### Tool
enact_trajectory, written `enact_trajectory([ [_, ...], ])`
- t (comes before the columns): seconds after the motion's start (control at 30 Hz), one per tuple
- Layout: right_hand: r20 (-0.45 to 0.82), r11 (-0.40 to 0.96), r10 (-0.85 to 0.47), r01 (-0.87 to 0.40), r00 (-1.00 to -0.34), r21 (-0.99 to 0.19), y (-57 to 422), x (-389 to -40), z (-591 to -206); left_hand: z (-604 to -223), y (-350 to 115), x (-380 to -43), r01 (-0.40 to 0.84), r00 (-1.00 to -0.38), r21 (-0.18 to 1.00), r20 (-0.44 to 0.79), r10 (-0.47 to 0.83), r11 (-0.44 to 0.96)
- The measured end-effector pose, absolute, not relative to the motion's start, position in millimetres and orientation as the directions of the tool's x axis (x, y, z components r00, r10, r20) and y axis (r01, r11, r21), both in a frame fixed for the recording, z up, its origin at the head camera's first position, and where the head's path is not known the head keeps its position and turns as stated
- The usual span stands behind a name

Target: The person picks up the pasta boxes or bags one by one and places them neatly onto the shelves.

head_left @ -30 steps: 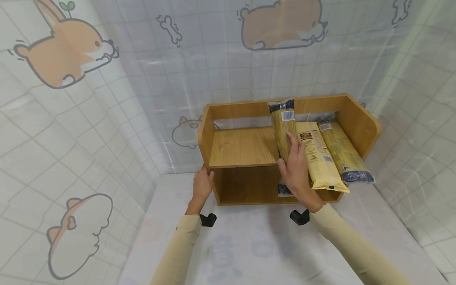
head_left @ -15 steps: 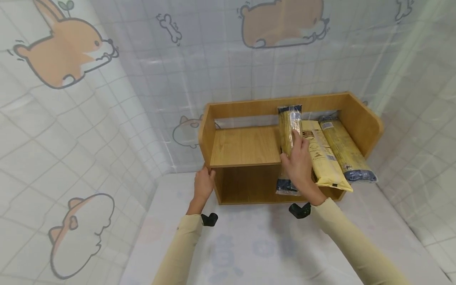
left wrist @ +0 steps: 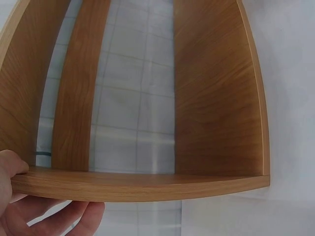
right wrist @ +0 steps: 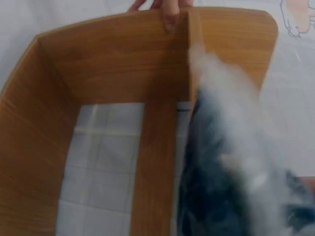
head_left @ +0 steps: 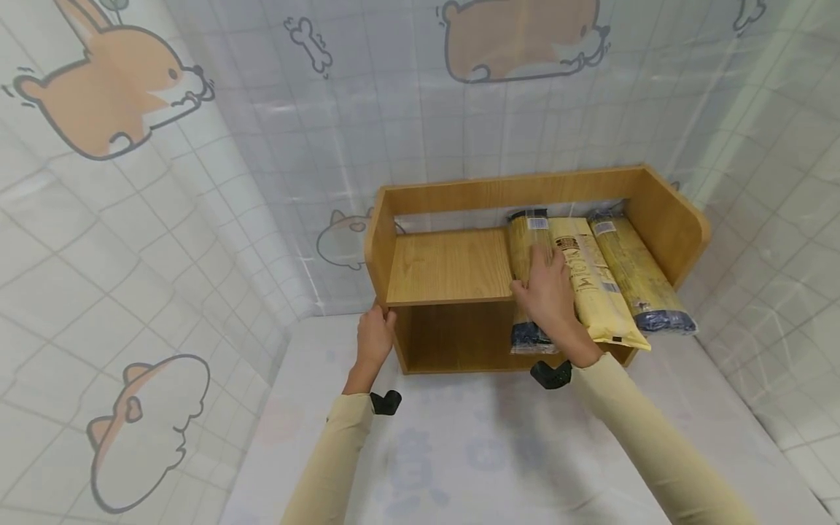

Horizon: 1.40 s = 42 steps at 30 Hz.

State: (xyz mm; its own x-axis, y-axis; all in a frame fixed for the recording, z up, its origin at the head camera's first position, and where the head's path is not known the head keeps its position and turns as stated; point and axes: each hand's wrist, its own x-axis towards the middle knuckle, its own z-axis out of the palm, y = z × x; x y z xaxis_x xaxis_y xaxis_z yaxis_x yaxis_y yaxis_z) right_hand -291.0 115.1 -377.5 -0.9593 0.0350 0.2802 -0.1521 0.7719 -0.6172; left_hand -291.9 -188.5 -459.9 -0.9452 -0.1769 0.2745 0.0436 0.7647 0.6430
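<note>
In the head view a wooden two-tier shelf stands against the back wall. My left hand grips its left side panel near the upper board; in the left wrist view the thumb lies on one face and the fingers on the other. My right hand holds a clear pack of spaghetti with dark blue ends from above, thumb at its left side. That pack lies on the upper board, its near end past the front edge. The right wrist view shows the pack's blue end blurred; the right fingers are hidden there.
Right of the held pack lie a pale yellow noodle pack and another blue-ended spaghetti pack, both overhanging the front. The shelf's raised right side panel borders them. A white-covered table extends in front.
The held spaghetti pack has gone from tilted up at its far end to lying down on the upper board beside the yellow pack. My left hand stays on the side panel.
</note>
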Motion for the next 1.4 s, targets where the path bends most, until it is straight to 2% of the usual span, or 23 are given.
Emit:
enact_trajectory([
  [0.27,0.187,0.834,-0.044,-0.139,-0.981,-0.534,120,-294,-368,-459,-187,-288,0.031,-0.949,0.643,0.261,-0.18,0.765],
  [0.53,0.152,0.826,-0.056,-0.131,-0.987,-0.548,120,-290,-369,-460,-187,-289,0.033,-0.947,0.634,0.268,-0.18,0.773],
  [0.87,0.188,0.774,-0.122,-0.211,-0.975,-0.597,125,-284,-374,-463,-189,-294,0.027,-0.948,0.631,0.262,-0.181,0.775],
  [1.2,0.2,0.749,-0.193,-0.276,-0.961,-0.602,137,-276,-366,-469,-194,-292,0.074,-0.932,0.629,0.32,-0.172,0.774],
  [1.3,0.235,0.746,-0.204,-0.307,-0.95,-0.591,146,-275,-363,-474,-196,-290,0.09,-0.934,0.624,0.324,-0.152,0.777],
  [1.4,0.353,0.736,-0.175,-0.36,-0.919,-0.573,160,-271,-360,-477,-198,-288,0.104,-0.939,0.623,0.319,-0.131,0.775],
])
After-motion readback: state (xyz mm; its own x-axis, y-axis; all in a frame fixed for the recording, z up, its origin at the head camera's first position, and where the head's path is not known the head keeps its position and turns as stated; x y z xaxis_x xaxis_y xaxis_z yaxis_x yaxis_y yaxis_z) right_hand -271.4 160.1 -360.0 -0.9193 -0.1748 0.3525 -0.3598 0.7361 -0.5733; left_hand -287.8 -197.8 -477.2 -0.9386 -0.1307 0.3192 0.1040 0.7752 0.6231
